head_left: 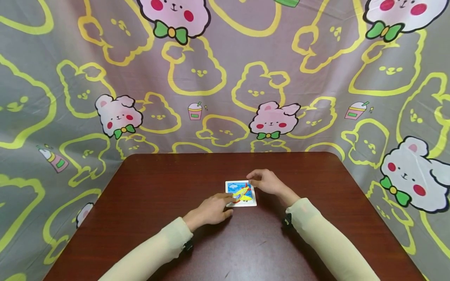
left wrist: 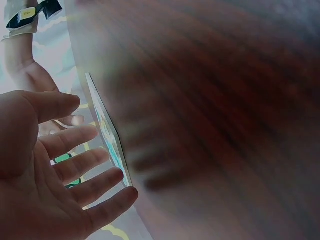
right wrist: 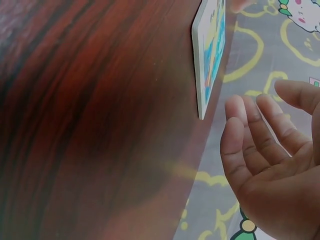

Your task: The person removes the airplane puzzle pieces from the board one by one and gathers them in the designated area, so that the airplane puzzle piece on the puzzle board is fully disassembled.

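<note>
A square picture board [head_left: 232, 187] with a white border, showing a yellow and red plane on blue, lies flat on the table. In the head view the left hand [head_left: 212, 208] reaches over its lower left part, fingers extended; whether they touch it I cannot tell. The right hand [head_left: 268, 182] is by the board's upper right corner, fingers loosely bent. The left wrist view shows the left hand [left wrist: 65, 160] with spread fingers beside the board [left wrist: 107, 135]. In the right wrist view, the right hand [right wrist: 275, 155] is apart from the board [right wrist: 202, 65], holding nothing.
The dark brown wooden table [head_left: 168, 175] lies under both arms. A grey curtain [head_left: 225, 105] with yellow outlines and cartoon animals hangs behind it and along both sides. Each wrist carries a black strapped device.
</note>
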Demonstrator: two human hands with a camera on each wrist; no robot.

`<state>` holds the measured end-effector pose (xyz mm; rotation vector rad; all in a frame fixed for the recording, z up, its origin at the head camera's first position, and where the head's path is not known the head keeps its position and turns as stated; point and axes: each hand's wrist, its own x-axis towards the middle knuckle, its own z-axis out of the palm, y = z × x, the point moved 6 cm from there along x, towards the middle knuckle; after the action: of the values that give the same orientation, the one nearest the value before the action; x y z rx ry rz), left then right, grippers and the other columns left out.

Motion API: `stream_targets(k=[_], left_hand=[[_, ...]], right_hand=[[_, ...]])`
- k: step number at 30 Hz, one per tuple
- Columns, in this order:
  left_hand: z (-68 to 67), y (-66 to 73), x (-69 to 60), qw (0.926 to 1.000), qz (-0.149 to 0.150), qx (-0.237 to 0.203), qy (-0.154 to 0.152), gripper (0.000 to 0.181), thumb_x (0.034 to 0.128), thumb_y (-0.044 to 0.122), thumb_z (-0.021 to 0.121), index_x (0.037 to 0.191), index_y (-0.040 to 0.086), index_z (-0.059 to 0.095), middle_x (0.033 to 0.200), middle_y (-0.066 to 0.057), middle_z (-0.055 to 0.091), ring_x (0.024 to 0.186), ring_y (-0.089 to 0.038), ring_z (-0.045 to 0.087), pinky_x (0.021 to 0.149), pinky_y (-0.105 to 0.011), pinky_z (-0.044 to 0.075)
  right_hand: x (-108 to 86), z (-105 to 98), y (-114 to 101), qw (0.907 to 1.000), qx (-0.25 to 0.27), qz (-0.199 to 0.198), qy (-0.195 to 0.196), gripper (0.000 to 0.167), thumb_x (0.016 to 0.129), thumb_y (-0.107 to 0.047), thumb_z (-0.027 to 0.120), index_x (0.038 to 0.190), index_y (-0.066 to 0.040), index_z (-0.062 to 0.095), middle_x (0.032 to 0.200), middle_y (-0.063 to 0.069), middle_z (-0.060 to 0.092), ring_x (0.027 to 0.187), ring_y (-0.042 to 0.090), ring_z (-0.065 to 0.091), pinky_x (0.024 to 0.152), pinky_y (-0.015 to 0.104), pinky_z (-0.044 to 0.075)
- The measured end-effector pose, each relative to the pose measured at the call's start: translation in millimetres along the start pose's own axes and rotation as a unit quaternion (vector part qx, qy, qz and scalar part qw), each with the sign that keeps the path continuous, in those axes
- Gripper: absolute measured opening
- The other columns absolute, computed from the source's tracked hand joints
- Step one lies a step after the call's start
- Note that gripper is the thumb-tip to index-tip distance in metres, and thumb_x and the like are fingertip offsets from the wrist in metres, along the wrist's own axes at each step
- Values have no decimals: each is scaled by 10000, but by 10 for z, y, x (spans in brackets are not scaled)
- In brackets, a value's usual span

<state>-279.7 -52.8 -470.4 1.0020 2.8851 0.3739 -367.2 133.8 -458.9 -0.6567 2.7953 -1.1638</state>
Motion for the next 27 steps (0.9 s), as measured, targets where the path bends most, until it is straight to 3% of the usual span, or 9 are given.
stream_targets(k=[9, 18, 27], left_hand=[[8, 44, -11, 9999, 60, 97, -70, 417, 953, 270, 641, 1347, 137, 636, 1445, -109, 570, 1331, -295, 547, 1074, -452, 473], [42, 42, 15, 9998, -26, 157, -120, 419, 961, 298, 631, 1350, 142, 634, 1463, -115, 554, 1359, -315, 512, 1051, -487, 486], [53, 41, 21, 9996, -220, 127, -106, 414, 968, 327, 626, 1342, 151, 643, 1460, -96, 561, 1350, -315, 516, 1008, -514, 507]], right_hand=[[56, 107, -14, 9988, 347, 165, -297, 244, 926, -158, 676, 1131, -36, 725, 997, 82, 747, 731, 258, 686, 605, 273, 533], [132, 200, 24, 9982, 384, 205, -406, 214, 929, -166, 678, 1115, -76, 734, 1033, 48, 759, 812, 107, 683, 702, 274, 526], [164, 249, -22, 9979, 330, 297, -476, 207, 934, -178, 674, 1105, -82, 740, 1053, 63, 740, 824, 133, 643, 715, 283, 493]])
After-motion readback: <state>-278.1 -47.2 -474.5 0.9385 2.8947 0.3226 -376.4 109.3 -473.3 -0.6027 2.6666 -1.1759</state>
